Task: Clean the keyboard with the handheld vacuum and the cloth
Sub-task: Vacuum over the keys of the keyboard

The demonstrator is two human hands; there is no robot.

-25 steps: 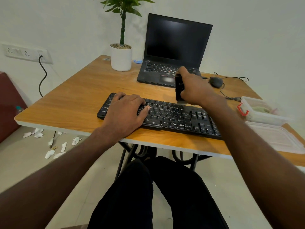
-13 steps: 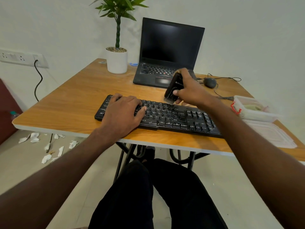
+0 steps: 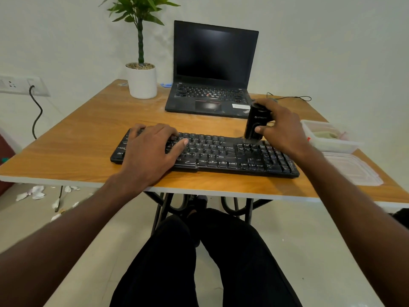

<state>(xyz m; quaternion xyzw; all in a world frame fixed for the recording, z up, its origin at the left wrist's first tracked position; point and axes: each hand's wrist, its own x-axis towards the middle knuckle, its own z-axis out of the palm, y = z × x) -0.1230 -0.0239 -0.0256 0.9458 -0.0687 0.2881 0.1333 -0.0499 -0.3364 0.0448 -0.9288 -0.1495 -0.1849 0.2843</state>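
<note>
On the table, the keyboard is pinned flat by the open left hand; the vacuum is gripped upright by the right hand, nozzle at the keyboard's far right edge.

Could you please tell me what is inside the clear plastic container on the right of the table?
The clear container holds something pale green, probably the cloth; its walls blur the rest.
</note>
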